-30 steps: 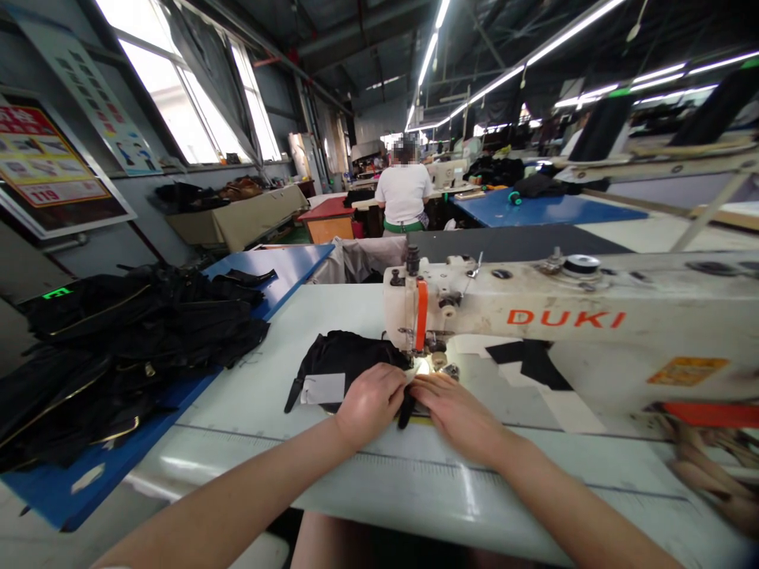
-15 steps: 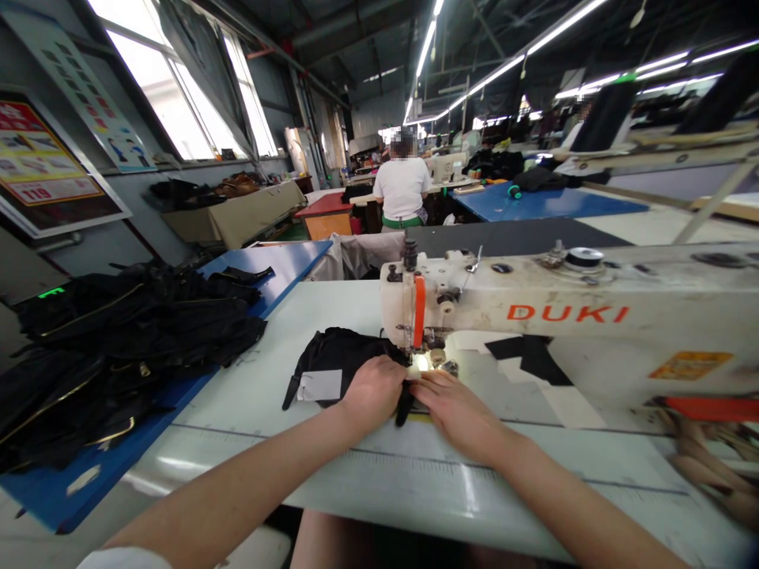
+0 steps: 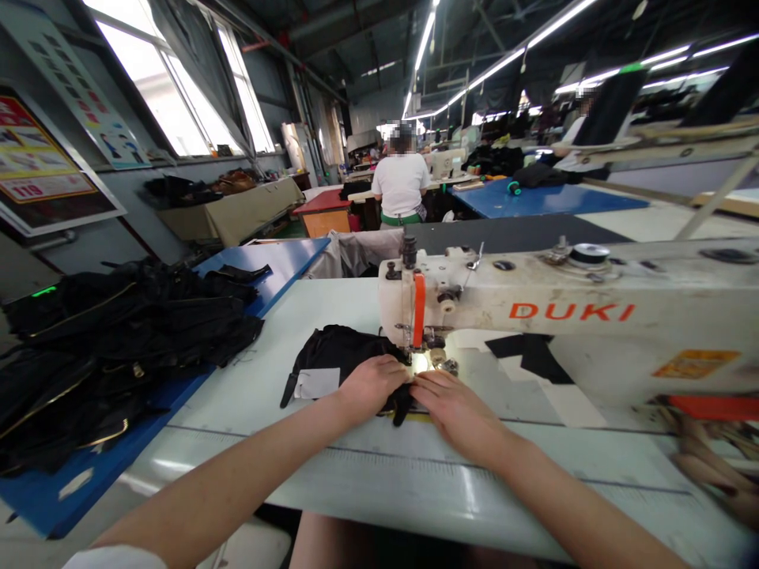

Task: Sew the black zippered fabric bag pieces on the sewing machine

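Head view: black fabric piece (image 3: 341,352) lies on pale bench (image 3: 332,299), partly under left grip (image 3: 372,385), right grip (image 3: 454,407) at its right edge. Fingers of each lie together, tips at fabric; whether pinching or pressing, cannot tell. Gray label (image 3: 318,383) rests on fabric near left grip. Sewing machine (image 3: 486,288) stands just beyond fingertips, blocking way ahead. Black garments (image 3: 124,348) heaped on blue bench (image 3: 285,257) at left; person in white top (image 3: 402,183) farther back.

sewing machine (image 3: 551,280): duki; poster (image 3: 44,162): 119
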`<state>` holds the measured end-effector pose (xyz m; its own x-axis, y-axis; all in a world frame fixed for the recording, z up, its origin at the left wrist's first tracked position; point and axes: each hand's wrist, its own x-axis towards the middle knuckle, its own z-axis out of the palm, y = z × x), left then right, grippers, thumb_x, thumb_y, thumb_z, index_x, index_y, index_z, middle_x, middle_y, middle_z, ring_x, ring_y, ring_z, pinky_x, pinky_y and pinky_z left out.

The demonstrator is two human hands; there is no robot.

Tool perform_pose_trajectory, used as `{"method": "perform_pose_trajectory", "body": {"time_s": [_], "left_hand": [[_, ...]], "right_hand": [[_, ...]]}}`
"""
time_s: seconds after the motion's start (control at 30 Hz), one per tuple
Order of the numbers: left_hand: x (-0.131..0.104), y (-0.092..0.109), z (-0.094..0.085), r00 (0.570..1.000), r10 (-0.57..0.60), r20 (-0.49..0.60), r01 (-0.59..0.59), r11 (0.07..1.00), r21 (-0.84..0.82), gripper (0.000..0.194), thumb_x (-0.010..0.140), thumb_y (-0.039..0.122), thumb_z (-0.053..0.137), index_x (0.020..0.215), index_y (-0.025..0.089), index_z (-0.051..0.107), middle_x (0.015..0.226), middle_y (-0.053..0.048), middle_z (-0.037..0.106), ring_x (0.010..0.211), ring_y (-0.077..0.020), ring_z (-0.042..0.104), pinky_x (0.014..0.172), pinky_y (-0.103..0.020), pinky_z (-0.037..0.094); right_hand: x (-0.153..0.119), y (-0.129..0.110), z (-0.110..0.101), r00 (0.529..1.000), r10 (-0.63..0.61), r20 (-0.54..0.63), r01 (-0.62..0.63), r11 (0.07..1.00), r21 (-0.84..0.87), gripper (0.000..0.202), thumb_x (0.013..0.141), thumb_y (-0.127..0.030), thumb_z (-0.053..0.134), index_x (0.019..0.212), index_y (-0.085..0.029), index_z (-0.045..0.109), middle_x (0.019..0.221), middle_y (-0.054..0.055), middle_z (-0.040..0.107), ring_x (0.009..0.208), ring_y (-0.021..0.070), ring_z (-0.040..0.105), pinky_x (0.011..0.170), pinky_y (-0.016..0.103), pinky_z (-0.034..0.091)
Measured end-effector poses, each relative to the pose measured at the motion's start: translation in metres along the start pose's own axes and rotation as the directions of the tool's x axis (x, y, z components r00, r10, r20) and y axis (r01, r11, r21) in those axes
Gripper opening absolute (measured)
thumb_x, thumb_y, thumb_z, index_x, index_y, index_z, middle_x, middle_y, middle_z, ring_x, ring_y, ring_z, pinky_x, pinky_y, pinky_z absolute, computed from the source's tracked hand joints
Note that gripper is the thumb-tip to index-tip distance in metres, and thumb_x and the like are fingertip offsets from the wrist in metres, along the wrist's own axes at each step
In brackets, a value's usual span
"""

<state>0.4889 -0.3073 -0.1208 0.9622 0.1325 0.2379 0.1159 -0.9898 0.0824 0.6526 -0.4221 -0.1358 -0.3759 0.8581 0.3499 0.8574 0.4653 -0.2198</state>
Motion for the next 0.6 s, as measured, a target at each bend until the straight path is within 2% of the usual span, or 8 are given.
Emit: {"method": "perform_pose_trajectory", "body": {"time_s": [0.2, 0.4, 0.6], "left_hand": [[-0.001, 0.002, 0.002, 0.998, -0.060, 0.023, 0.056, 0.990, 0.129, 0.017, 0.092, 0.015, 0.044, 0.092, 0.012, 0.060, 0.089, -0.009, 0.064, 0.091, -0.0201, 0.057, 0.083, -0.035, 0.049], [-0.005, -0.004, 0.008, 0.999, 0.003, -0.035, 0.000, 0.995, 0.096, 0.018, 0.093, 0.017, 0.043, 0.101, 0.013, 0.059, 0.097, -0.009, 0.065, 0.100, -0.0196, 0.057, 0.088, -0.035, 0.049], [-0.004, -0.005, 0.010, 0.998, 0.014, -0.061, -0.009, 0.996, 0.084, 0.019, 0.093, 0.017, 0.043, 0.105, 0.012, 0.057, 0.099, -0.009, 0.066, 0.102, -0.0192, 0.058, 0.090, -0.035, 0.049]], "right_hand": [[-0.002, 0.000, 0.000, 1.000, -0.013, -0.008, 0.013, 1.000, -0.009, 0.028, 0.079, -0.002, 0.049, 0.100, -0.015, 0.061, 0.106, 0.009, 0.063, 0.105, 0.0223, 0.050, 0.097, 0.041, 0.040], [-0.002, 0.001, 0.002, 1.000, -0.011, -0.005, 0.011, 1.000, -0.018, 0.029, 0.079, -0.001, 0.049, 0.102, -0.014, 0.061, 0.105, 0.009, 0.063, 0.105, 0.0225, 0.050, 0.097, 0.041, 0.040], [-0.002, 0.001, 0.002, 1.000, 0.001, -0.015, -0.001, 1.000, -0.020, 0.029, 0.081, -0.003, 0.050, 0.105, -0.014, 0.062, 0.103, 0.010, 0.062, 0.103, 0.0229, 0.051, 0.094, 0.041, 0.043]]}}
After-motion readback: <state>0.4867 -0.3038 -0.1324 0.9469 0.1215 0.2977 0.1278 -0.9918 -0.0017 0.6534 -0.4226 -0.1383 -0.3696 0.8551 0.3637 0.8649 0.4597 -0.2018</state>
